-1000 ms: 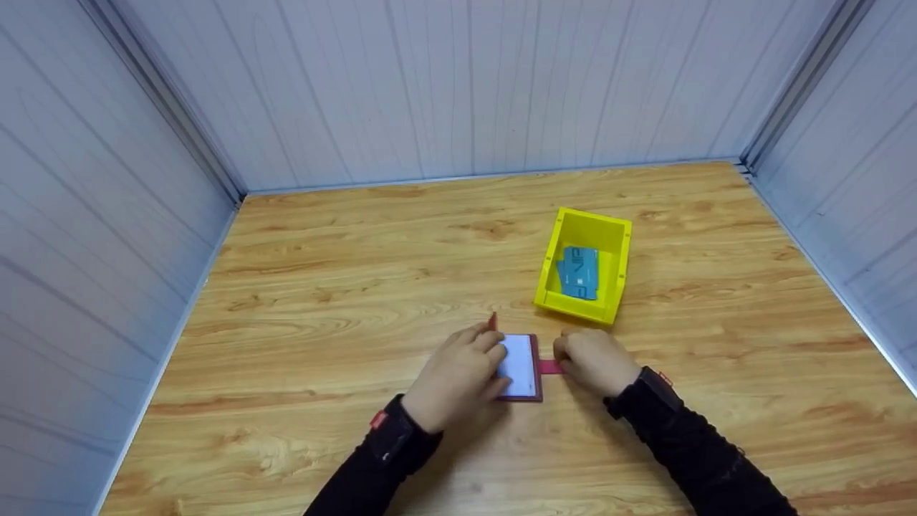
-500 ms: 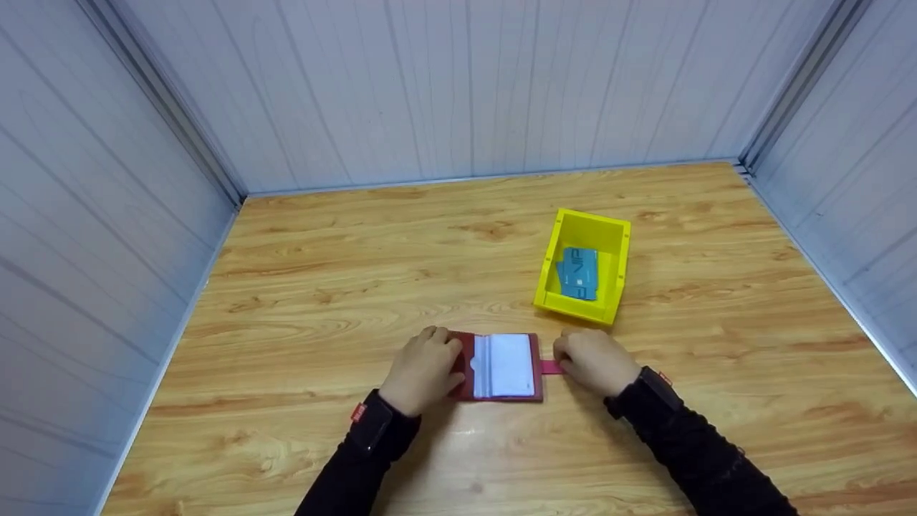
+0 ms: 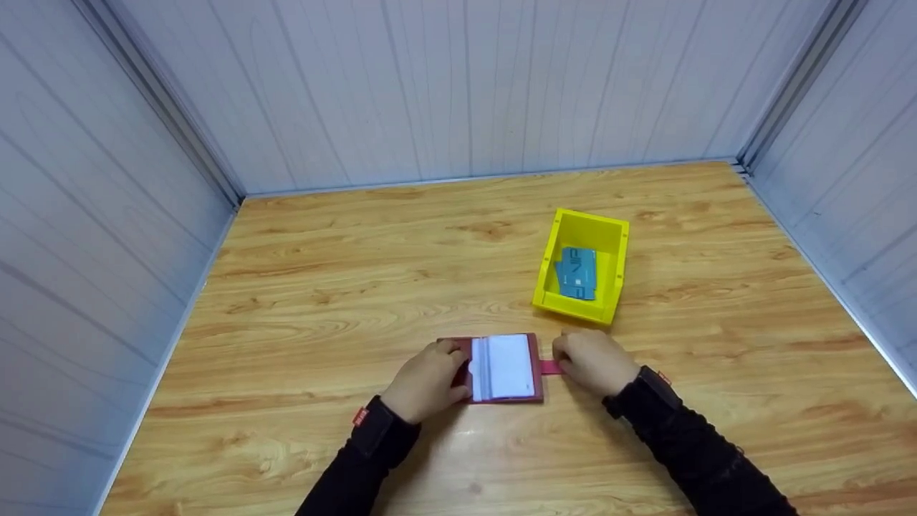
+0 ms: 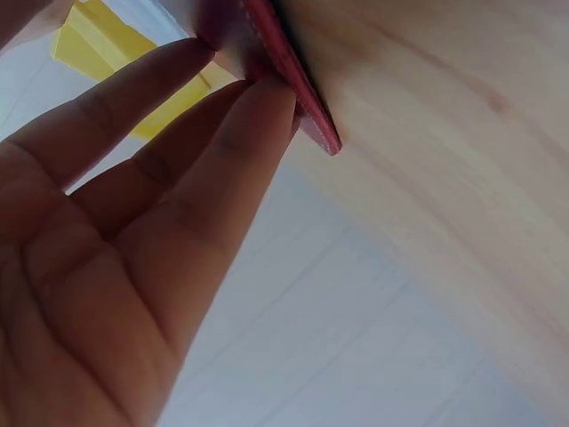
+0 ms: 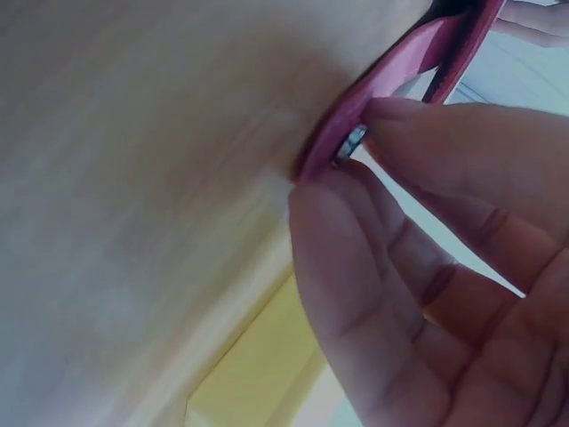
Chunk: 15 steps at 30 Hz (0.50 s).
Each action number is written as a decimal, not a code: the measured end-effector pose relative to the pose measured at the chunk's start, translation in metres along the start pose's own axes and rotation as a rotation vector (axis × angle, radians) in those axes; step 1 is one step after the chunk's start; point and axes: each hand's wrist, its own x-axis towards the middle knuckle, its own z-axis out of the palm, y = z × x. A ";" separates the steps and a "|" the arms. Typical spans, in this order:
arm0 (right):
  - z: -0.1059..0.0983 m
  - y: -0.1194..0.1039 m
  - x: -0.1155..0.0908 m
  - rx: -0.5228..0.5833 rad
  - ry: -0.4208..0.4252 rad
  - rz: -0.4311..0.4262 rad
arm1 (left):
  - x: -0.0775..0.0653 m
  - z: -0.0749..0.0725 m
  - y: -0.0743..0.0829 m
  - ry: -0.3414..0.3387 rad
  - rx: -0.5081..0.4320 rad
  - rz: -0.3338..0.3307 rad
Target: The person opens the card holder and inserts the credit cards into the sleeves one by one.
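Wallet cover [image 3: 464, 344], up a second ago, is now folded out, so more white pages [image 3: 510, 365] show between the left hand [image 3: 428, 381] touching it and right hand [image 3: 596, 360] pinching the strap [image 3: 550, 368].

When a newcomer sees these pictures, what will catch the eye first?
Probably the bright yellow bin on the wooden table, with blue cards inside. Below it in the head view lies an open red booklet with pale pages; the left hand touches its left side, and the right hand pinches its pink strap.
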 end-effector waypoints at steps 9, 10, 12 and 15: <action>-0.020 -0.004 0.008 0.071 0.064 0.089 | 0.001 0.002 0.002 -0.011 0.010 -0.011; -0.025 -0.004 0.011 0.085 0.087 0.107 | 0.001 0.002 0.002 -0.014 0.009 -0.015; -0.035 -0.003 0.018 0.119 0.130 0.144 | 0.001 0.002 0.002 -0.021 0.009 -0.021; -0.050 0.000 0.030 0.158 0.184 0.201 | 0.002 0.003 0.002 -0.030 0.002 -0.031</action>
